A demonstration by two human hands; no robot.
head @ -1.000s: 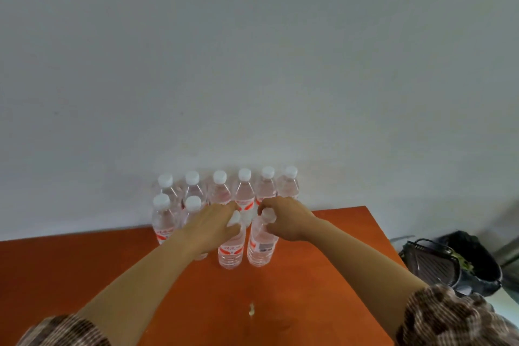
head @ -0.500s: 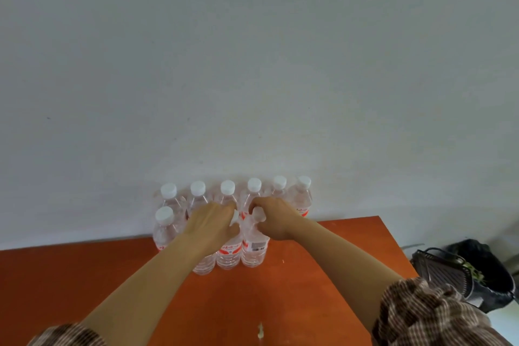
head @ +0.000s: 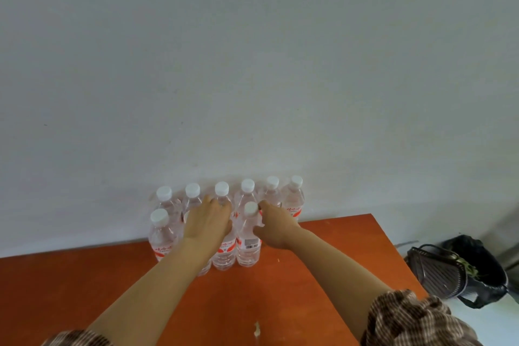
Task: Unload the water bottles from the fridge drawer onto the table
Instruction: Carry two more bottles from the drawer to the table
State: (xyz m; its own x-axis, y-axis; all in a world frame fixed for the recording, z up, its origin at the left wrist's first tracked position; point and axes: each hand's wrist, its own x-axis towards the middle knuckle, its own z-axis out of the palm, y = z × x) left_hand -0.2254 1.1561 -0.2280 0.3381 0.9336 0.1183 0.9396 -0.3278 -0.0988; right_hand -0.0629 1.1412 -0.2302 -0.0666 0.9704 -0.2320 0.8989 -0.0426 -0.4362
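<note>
Several clear water bottles with white caps and red labels stand on the orange table against the wall, in a back row and a front row. My left hand lies with fingers stretched over the top of a front-row bottle, hiding its cap. My right hand rests beside the rightmost front bottle, thumb and forefinger spread and touching its shoulder, the cap free. Another front bottle stands at the left. The fridge drawer is out of view.
A grey wall rises right behind the bottles. Past the table's right edge on the floor sit a dark ribbed bag and a black bin bag. A small white scrap lies on the near table.
Both hands carried two bottles forward and set them down against the back row. The fingers have loosened, and the right bottle's cap now shows.
</note>
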